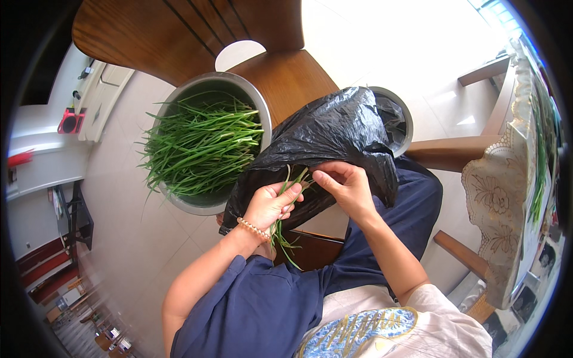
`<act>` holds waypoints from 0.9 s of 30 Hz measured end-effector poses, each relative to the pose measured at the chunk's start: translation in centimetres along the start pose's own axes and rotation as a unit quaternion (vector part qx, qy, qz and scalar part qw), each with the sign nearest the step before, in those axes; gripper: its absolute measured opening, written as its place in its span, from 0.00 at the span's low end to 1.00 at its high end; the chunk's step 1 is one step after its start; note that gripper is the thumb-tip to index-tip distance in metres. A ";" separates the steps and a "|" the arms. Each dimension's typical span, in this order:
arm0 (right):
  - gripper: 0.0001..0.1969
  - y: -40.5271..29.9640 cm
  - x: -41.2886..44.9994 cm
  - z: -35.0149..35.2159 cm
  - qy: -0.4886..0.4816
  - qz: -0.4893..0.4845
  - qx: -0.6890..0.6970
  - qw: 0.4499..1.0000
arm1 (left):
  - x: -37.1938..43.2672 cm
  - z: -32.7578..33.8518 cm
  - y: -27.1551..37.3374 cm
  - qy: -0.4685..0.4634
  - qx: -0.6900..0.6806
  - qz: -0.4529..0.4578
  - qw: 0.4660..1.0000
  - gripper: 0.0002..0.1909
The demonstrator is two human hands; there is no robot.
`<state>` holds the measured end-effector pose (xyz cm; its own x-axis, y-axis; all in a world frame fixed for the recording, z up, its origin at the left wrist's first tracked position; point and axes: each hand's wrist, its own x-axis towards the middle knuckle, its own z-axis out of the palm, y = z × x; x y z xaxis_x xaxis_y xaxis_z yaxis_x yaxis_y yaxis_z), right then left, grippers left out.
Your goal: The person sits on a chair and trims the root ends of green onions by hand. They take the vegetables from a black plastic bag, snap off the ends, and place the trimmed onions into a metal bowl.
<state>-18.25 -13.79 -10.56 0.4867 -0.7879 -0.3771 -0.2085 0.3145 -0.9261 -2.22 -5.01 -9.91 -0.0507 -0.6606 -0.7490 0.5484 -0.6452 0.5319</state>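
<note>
A few garlic chives [280, 235] are gripped in my left hand [271, 203], their leaves hanging down toward my lap. My right hand [342, 183] is at the stem ends of this bunch, thumb and forefinger close together; whether they pinch a stem I cannot tell. Behind both hands a black plastic bag [331, 129] lies crumpled across my knees and the chair seat. To the left, a metal basin [265, 103] holds a large heap of green chives [206, 143].
A wooden chair [286, 85] stands in front of me. Beyond the bag sits a second metal bowl [408, 129] with dark plastic inside. At right is a table with a lace-edged cloth [494, 192], more greens [540, 179] on it. Tiled floor [147, 232] shows at left.
</note>
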 end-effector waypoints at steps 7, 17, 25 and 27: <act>0.07 0.2 0.1 1.0 -0.012 -0.015 -0.046 0.999 | 0.2 0.1 -0.5 0.005 0.022 -0.012 1.000 0.12; 0.08 2.9 0.8 0.8 0.093 -0.034 -0.017 0.995 | 0.1 -0.5 -0.8 -0.013 0.028 -0.042 0.999 0.11; 0.10 1.8 0.4 -0.5 0.024 0.035 0.005 0.999 | 0.0 0.1 -0.3 -0.020 -0.007 -0.031 0.999 0.15; 0.10 1.6 0.1 -0.1 0.003 0.028 0.061 0.998 | -0.1 0.6 -0.2 -0.062 -0.043 0.015 0.997 0.16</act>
<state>-18.66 -13.40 -12.03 0.4723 -0.7707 -0.4277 -0.1301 0.4190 -0.8986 -2.81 -5.08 -9.68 -0.1332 -0.7242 -0.6766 0.6209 -0.5931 0.5126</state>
